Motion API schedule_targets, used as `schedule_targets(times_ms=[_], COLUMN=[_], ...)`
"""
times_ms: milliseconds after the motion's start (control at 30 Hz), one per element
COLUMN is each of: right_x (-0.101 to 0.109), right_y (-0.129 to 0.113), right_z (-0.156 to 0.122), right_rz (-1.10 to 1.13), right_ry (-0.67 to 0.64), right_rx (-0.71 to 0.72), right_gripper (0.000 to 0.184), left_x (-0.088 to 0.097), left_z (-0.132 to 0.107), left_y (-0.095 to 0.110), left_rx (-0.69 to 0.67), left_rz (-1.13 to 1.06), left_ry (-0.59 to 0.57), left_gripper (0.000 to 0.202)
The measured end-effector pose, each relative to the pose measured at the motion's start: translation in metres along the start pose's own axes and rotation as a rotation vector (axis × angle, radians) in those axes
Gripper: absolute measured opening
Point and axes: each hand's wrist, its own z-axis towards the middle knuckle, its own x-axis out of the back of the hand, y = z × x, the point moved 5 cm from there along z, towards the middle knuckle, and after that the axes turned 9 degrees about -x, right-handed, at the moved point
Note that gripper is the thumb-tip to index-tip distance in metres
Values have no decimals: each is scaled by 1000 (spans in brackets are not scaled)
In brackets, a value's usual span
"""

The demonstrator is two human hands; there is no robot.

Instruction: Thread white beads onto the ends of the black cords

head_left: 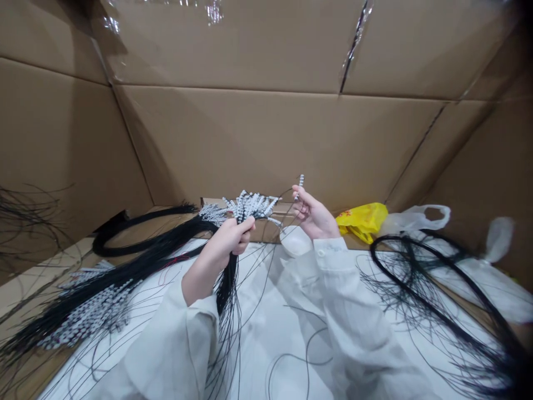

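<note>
My left hand is closed around a bundle of thin black cords. White beads threaded on the cord ends fan out above that fist, and the loose cords hang down below it. To the right, my right hand pinches a short row of white beads on a single cord, held upright between thumb and fingertips. A thin cord runs between the two hands. Just below my right hand is a white bowl, partly hidden by the wrist.
Large bundles of black cords with beaded ends lie at left. A looped black cord bundle lies at right. Behind it are a yellow plastic bag and a clear bag. Cardboard walls enclose the white work surface.
</note>
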Motion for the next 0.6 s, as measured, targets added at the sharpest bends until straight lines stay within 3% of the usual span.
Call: schedule_targets(times_ms=[200,400,600], right_x=[14,17,22], right_y=[-19,-29,-40], right_z=[-1,-8,-13], right_rz=[-23,78,141], right_ry=[100,155,189], right_rx=[85,160,210], right_gripper=[10,7,6], left_x=[4,17,20], left_z=[0,3,3], left_y=[1,3,4], left_rx=[12,-43,0], left_rz=[-39,-125,-144], left_ry=[-39,96,40], left_gripper=[28,25,22])
